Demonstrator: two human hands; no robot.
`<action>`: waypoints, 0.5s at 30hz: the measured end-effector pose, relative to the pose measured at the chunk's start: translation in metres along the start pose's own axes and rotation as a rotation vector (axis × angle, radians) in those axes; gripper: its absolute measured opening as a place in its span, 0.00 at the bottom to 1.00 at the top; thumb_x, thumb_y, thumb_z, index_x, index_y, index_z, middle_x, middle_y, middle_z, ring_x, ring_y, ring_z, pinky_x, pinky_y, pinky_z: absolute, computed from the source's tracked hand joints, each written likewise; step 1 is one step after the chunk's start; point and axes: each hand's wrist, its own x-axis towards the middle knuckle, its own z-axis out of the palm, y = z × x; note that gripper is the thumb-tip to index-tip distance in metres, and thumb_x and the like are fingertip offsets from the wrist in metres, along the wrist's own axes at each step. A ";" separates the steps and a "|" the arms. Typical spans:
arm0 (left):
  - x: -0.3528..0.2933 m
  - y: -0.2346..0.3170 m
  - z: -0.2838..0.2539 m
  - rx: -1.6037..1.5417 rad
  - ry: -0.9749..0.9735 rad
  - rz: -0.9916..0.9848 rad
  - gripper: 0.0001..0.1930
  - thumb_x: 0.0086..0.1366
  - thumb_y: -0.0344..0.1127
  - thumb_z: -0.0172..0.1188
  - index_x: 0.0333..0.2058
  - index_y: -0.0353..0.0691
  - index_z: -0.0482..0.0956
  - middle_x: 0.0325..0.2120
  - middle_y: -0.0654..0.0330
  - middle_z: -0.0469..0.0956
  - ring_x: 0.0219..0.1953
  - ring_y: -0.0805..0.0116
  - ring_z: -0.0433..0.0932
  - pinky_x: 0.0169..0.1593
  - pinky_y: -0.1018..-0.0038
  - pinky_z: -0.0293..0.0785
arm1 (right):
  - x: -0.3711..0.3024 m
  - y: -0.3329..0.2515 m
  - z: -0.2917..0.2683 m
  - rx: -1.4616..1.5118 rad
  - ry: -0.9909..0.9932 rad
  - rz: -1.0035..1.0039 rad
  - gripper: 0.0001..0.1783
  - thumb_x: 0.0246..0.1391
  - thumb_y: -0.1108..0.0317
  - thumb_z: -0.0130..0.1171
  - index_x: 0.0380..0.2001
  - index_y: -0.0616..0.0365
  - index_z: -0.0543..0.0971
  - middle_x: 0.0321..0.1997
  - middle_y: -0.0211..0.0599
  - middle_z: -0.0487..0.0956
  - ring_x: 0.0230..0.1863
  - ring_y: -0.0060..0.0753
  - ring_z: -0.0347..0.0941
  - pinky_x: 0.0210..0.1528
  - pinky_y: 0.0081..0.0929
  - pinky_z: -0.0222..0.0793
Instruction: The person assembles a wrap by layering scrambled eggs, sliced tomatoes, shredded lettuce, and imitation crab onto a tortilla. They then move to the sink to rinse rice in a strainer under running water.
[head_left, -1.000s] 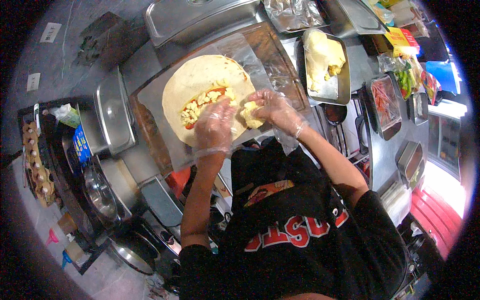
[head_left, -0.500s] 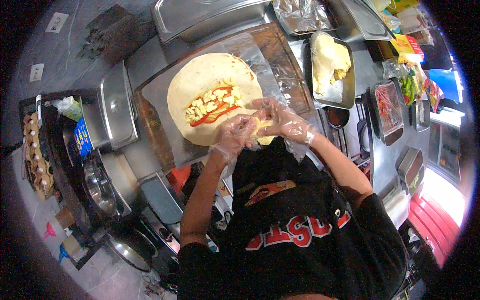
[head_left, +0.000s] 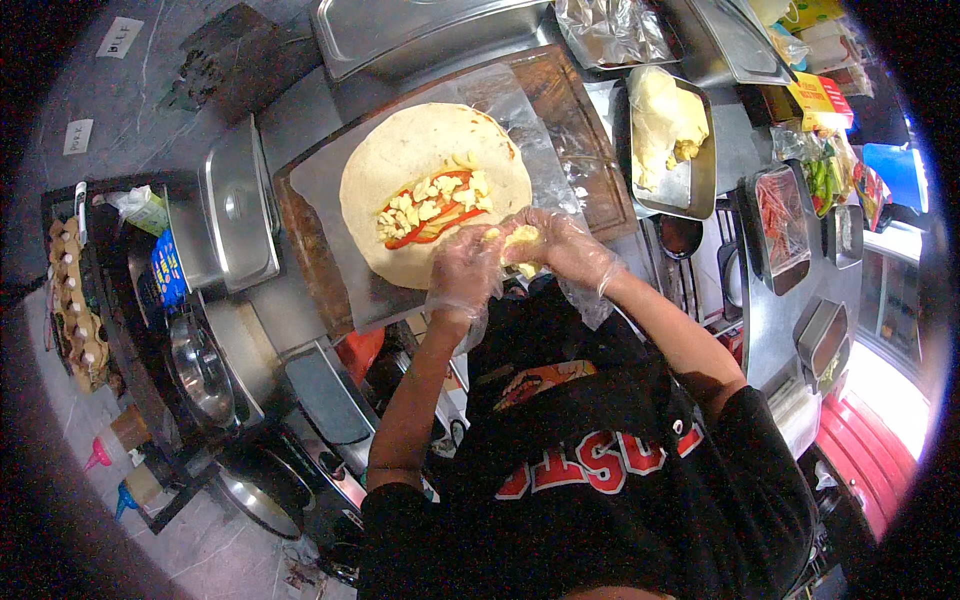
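Between my two hands, both in clear plastic gloves, is a crumbly chunk of pale yellow cheese [head_left: 521,238]. My right hand [head_left: 562,250] is curled round its right side. My left hand [head_left: 464,268] pinches at its left side, its fingertips partly hidden. Just beyond them lies a large round tortilla [head_left: 400,145] with red and pale yellow strips [head_left: 440,226] across its middle. Cheese crumbles [head_left: 433,190] are scattered over the strips. Under the tortilla is a translucent sheet [head_left: 325,205] on a dark wooden board [head_left: 545,75].
Right of the board, a metal tray [head_left: 690,195] holds a bigger cheese lump [head_left: 655,120] partly in plastic. Farther right stands a wrapped tray of red strips [head_left: 777,215]. Lidded metal pans [head_left: 238,205] flank the board's left. An egg carton [head_left: 75,310] sits at far left.
My hands have drawn closer together around the cheese chunk. My right hand has turned, with its fingers more curled. The tortilla and filling look unchanged; the whole view has shifted slightly.
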 end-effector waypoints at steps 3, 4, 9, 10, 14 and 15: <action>-0.002 0.006 -0.006 -0.281 0.124 -0.137 0.14 0.64 0.37 0.60 0.42 0.32 0.80 0.30 0.54 0.82 0.30 0.69 0.78 0.36 0.69 0.75 | -0.001 -0.016 -0.005 0.126 -0.056 0.159 0.19 0.48 0.57 0.69 0.41 0.54 0.81 0.36 0.45 0.83 0.39 0.37 0.79 0.44 0.34 0.72; 0.004 -0.018 -0.013 -0.436 0.139 -0.004 0.13 0.62 0.29 0.58 0.45 0.32 0.78 0.34 0.50 0.81 0.34 0.60 0.79 0.40 0.66 0.75 | -0.002 -0.015 -0.005 0.125 -0.041 0.131 0.18 0.48 0.57 0.69 0.41 0.53 0.82 0.36 0.44 0.83 0.39 0.35 0.79 0.44 0.33 0.72; 0.007 0.018 -0.033 0.595 0.278 0.363 0.16 0.59 0.22 0.52 0.47 0.34 0.77 0.40 0.47 0.77 0.42 0.50 0.77 0.45 0.60 0.75 | 0.003 0.006 -0.007 0.012 0.056 0.090 0.17 0.47 0.58 0.70 0.41 0.49 0.83 0.36 0.37 0.83 0.37 0.30 0.78 0.43 0.30 0.72; 0.007 0.018 -0.034 0.655 0.302 0.452 0.14 0.60 0.24 0.53 0.45 0.35 0.78 0.39 0.48 0.78 0.41 0.51 0.77 0.45 0.60 0.75 | 0.002 0.004 -0.007 0.022 0.063 0.089 0.17 0.47 0.57 0.70 0.41 0.49 0.83 0.36 0.37 0.83 0.37 0.30 0.78 0.43 0.30 0.72; 0.013 0.013 -0.036 0.676 0.338 0.543 0.09 0.61 0.29 0.56 0.38 0.36 0.81 0.34 0.50 0.79 0.38 0.52 0.78 0.43 0.59 0.75 | 0.000 0.001 -0.009 0.021 0.087 0.087 0.18 0.47 0.56 0.70 0.40 0.50 0.83 0.36 0.37 0.83 0.38 0.30 0.79 0.43 0.29 0.72; 0.013 0.012 -0.036 0.655 0.335 0.532 0.08 0.61 0.31 0.57 0.36 0.36 0.81 0.32 0.50 0.79 0.37 0.52 0.78 0.42 0.59 0.75 | 0.000 0.001 -0.009 0.010 0.092 0.086 0.18 0.46 0.56 0.70 0.40 0.50 0.83 0.36 0.38 0.83 0.38 0.30 0.79 0.44 0.29 0.72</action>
